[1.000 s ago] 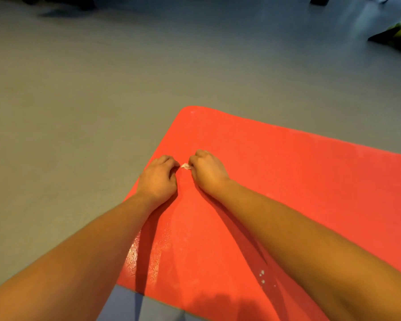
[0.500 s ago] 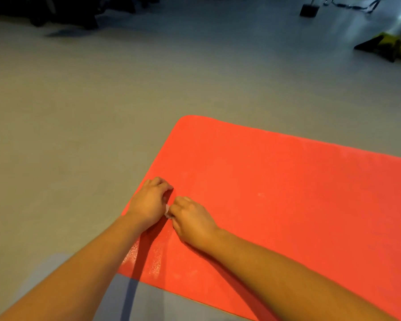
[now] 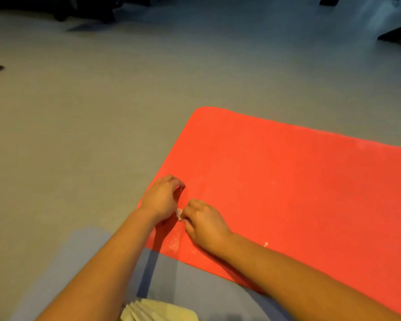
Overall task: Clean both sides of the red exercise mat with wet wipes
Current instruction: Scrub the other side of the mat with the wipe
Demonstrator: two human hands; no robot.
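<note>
Barely begun, it seems: a person's left hand (image 3: 161,198) and right hand (image 3: 204,224) pinch a small wet wipe (image 3: 179,214) between them at the left end of the red exercise mat (image 3: 287,181).

Both hands are curled, fingertips closed on the crumpled white scrap, low in the centre of the frame and close to the mat's near edge. The mat lies flat on the grey floor (image 3: 79,135), running from the centre off the right side, one face up. Pale specks (image 3: 174,243) show beside the hands, so this face looks partly wiped at best; how much has been covered cannot be read from the surface. The underside is hidden, so flipping the mat and wiping the second side probably remain. A stack of pale folded sheets (image 3: 158,311) sits at the bottom edge, perhaps spare wipes.
</note>
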